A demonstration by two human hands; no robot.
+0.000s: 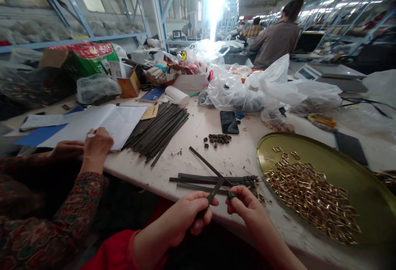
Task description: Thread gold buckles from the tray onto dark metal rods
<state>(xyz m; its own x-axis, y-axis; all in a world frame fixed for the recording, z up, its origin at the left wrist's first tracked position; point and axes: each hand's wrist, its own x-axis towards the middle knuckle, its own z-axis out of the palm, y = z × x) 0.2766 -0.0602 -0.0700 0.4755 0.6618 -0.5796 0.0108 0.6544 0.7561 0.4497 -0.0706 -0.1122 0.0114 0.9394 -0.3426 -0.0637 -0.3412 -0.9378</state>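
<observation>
My left hand (201, 208) is closed around a dark strap (215, 191), whose free end points up and away from me. Close to its right, my right hand (244, 204) pinches a small dark loop (231, 195) between thumb and fingers. Another dark strap (206, 161) slants across the table toward my right hand; whether its near end touches the fingers I cannot tell. Just beyond my hands lies a bundle of dark straps (198, 179). Farther back sits a little pile of small dark loops (219, 139).
To the right, a gold-coloured tray (321, 148) holds a heap of metal buckles (312, 196). A phone (229, 122) and plastic bags (247, 88) are farther back. At left, a co-worker's hand (97, 142) rests on an open notebook (105, 117), beside many long dark strips (161, 132).
</observation>
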